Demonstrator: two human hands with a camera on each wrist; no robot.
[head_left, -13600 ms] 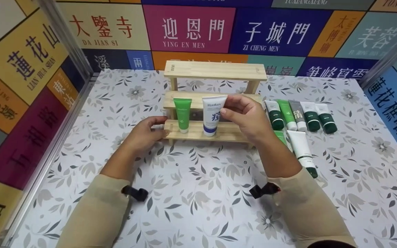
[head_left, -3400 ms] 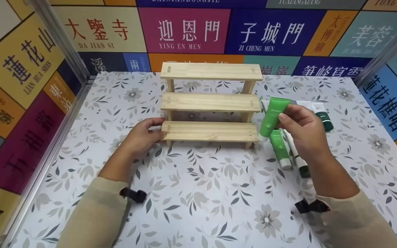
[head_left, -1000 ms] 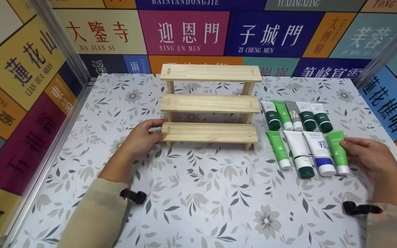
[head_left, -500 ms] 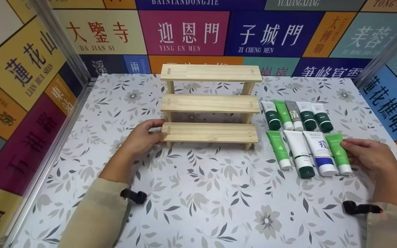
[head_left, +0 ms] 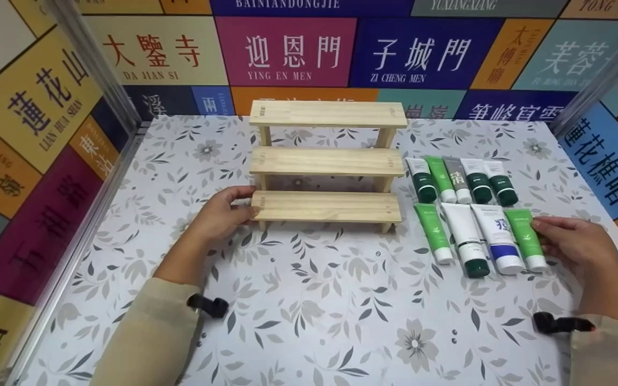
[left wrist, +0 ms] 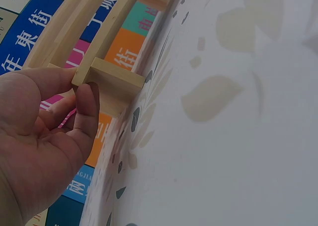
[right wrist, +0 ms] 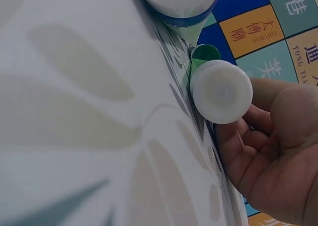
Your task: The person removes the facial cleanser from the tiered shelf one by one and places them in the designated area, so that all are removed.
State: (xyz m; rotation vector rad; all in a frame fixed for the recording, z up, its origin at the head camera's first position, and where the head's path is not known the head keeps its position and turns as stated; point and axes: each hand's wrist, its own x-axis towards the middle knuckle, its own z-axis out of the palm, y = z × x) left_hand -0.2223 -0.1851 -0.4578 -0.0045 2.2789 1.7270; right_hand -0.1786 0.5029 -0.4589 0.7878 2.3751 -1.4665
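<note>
A three-step wooden display stand (head_left: 326,206) stands mid-table with bare steps. My left hand (head_left: 226,214) pinches the left end of its lowest step between thumb and fingers, which the left wrist view shows close up on the wood (left wrist: 107,69). To the right, my right hand (head_left: 577,241) pinches the right edge of a green squeeze tube (head_left: 525,238) lying flat at the end of the front row. The right wrist view shows that tube's white cap (right wrist: 222,92) beside my curled fingers; their tips are partly hidden. Next to it lies a white and blue tube (head_left: 497,236).
Also in the front row are a white tube with a dark green cap (head_left: 465,236) and another green tube (head_left: 433,233). Behind lies a second row of several tubes, among them a grey one (head_left: 457,179). Printed panels (head_left: 287,51) wall in the flowered tabletop (head_left: 309,321).
The green tube and the white and blue tube have gone from the lowest step to the front row. Lately the green tube's top shifted slightly left; my left hand keeps its grip.
</note>
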